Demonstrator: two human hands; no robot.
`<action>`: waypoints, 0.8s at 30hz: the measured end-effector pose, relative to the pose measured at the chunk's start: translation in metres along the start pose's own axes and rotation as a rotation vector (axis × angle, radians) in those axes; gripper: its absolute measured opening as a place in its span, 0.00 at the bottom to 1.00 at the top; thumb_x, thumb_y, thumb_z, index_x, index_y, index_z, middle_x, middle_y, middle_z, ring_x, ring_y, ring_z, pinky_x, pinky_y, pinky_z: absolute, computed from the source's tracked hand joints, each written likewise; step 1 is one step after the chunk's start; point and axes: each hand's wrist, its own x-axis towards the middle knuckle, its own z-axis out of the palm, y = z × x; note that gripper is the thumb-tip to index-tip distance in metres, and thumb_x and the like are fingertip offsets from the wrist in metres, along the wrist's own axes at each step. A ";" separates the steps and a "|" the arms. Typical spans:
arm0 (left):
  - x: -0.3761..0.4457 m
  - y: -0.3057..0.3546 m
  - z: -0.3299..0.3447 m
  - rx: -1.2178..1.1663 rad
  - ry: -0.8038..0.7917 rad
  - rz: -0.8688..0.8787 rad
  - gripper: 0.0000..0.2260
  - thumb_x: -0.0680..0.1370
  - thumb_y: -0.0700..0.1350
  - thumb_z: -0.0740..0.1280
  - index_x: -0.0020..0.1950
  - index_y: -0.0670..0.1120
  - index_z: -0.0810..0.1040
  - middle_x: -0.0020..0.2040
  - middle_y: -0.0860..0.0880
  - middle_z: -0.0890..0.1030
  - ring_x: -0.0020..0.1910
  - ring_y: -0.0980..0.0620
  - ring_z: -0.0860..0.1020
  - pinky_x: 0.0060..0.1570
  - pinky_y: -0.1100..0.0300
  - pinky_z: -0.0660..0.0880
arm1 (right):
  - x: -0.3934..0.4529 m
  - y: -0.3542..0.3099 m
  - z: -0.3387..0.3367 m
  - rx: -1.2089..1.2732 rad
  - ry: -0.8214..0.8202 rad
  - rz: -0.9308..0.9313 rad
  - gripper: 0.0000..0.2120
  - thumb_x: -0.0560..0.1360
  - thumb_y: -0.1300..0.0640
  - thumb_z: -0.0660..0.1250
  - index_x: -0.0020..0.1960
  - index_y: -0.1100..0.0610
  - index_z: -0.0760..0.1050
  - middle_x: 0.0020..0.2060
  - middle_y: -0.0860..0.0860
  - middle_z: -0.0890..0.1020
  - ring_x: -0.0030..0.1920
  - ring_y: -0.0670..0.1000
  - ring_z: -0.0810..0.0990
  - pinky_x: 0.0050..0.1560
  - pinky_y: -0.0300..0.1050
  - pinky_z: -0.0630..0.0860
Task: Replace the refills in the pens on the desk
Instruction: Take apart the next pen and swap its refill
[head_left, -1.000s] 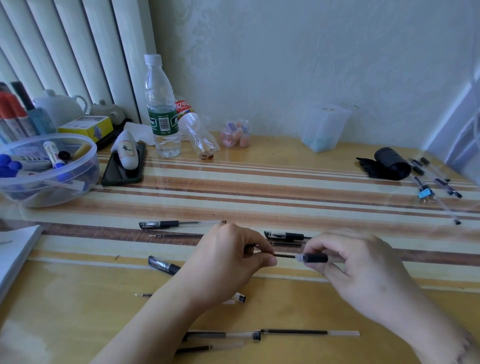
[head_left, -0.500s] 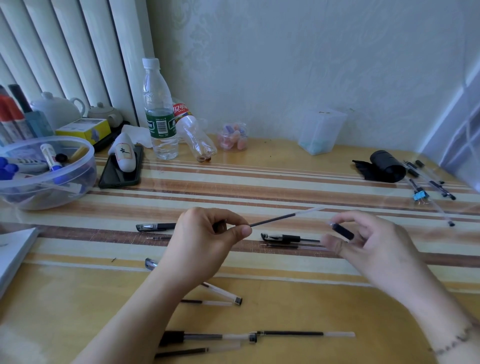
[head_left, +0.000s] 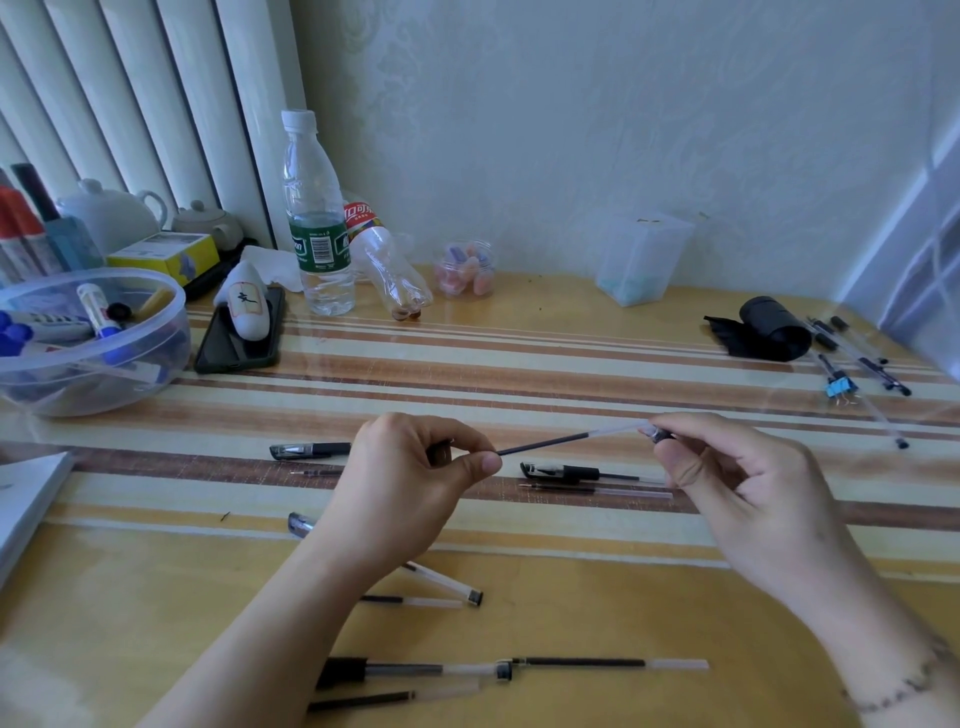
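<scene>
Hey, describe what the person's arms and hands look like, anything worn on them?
Both forearms are bare, with no sleeves in view. The left hand shows no rings, watch or gloves. The right hand is also ungloved; a thin dark beaded bracelet circles its wrist. Fingernails look short and unpainted.

Two hands; two plastic bottles; two teapots; one clear bowl; one phone.

Held refill: thin, dark ink with a clear far end, raised above the tabletop, tilted up to the right.
Loose refills: lying flat, near edge.
Capped pens: flat, mid-tabletop.
</scene>
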 end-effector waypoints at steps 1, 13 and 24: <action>0.000 0.000 0.000 0.002 -0.004 -0.001 0.04 0.72 0.47 0.74 0.37 0.50 0.84 0.20 0.55 0.66 0.21 0.57 0.63 0.24 0.70 0.61 | 0.001 0.000 0.000 0.000 0.007 -0.007 0.09 0.71 0.37 0.62 0.50 0.28 0.76 0.40 0.42 0.83 0.33 0.54 0.80 0.32 0.51 0.77; -0.005 -0.002 0.002 0.446 0.015 0.237 0.06 0.72 0.50 0.70 0.37 0.51 0.84 0.21 0.53 0.73 0.21 0.53 0.70 0.25 0.63 0.69 | 0.004 0.001 -0.007 -0.420 0.005 -0.155 0.12 0.74 0.42 0.63 0.49 0.45 0.83 0.39 0.32 0.80 0.30 0.35 0.71 0.29 0.30 0.66; -0.021 0.018 0.030 0.425 0.004 0.233 0.06 0.71 0.56 0.72 0.43 0.56 0.84 0.27 0.54 0.80 0.27 0.57 0.74 0.28 0.66 0.63 | -0.011 -0.009 0.030 -0.375 -0.294 -0.157 0.14 0.72 0.55 0.72 0.55 0.45 0.77 0.49 0.34 0.75 0.40 0.32 0.73 0.36 0.30 0.70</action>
